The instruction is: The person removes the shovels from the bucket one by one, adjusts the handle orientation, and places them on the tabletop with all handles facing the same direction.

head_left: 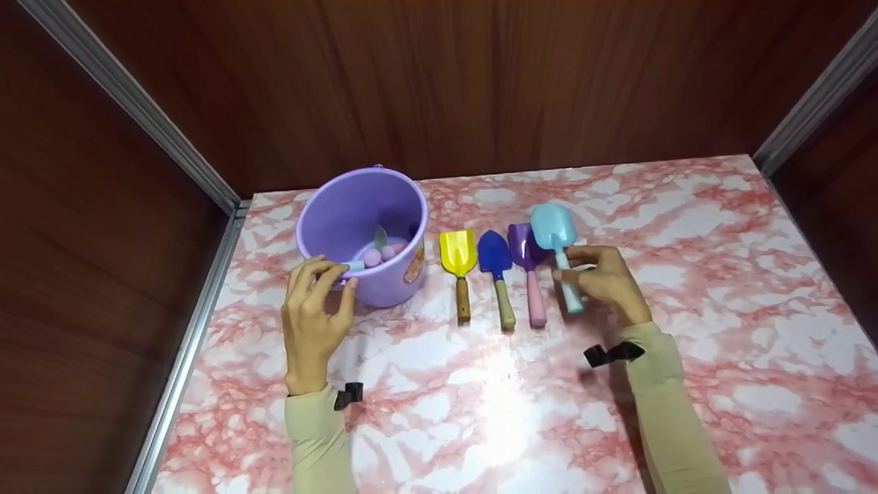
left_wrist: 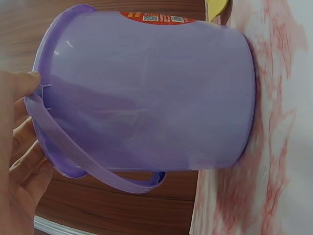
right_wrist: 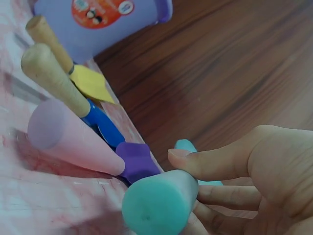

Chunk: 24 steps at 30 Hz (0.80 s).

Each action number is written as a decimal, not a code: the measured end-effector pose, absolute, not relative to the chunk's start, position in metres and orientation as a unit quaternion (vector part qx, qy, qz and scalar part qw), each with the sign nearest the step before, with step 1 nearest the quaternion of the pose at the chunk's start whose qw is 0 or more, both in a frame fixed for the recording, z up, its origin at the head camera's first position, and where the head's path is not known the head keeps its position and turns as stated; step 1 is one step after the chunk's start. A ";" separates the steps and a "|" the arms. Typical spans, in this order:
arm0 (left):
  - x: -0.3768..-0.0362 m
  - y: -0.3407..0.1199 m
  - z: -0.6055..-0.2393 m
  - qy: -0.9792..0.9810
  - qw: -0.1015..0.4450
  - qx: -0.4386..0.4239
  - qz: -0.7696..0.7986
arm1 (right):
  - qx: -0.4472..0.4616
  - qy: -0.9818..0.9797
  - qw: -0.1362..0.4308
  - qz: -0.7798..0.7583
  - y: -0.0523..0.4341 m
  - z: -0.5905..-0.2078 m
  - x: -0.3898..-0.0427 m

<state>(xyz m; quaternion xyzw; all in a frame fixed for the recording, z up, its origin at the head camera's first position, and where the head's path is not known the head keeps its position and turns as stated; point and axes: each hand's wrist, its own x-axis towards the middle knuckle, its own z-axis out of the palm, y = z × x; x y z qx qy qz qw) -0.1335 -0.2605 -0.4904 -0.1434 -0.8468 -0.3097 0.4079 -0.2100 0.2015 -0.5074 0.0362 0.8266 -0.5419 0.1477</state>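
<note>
Inside the purple bucket (head_left: 363,230), small pinkish pieces sit at the 5 o'clock side, too small to identify. On the right wrist view, the teal shovel (right_wrist: 161,203) shows only its handle end; the thumb hides its blade.

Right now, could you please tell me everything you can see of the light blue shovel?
The light blue shovel is a small toy with a rounded pale blue scoop and a thick teal handle with a flat round end, plastic by the look of it. It is rightmost in a row of four shovels on the pink marbled table, scoop pointing away and overlapping the purple shovel's scoop. The right hand grips its handle, thumb on top.
</note>
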 end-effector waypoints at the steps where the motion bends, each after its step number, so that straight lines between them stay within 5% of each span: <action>1: -0.134 -0.261 -0.490 -0.847 0.408 -0.144 -0.309 | 0.038 0.828 0.147 -0.540 0.202 -0.507 -0.210; 24: -0.133 -0.261 -0.488 -0.850 0.404 -0.143 -0.307 | 0.070 0.854 0.108 -0.503 0.213 -0.517 -0.211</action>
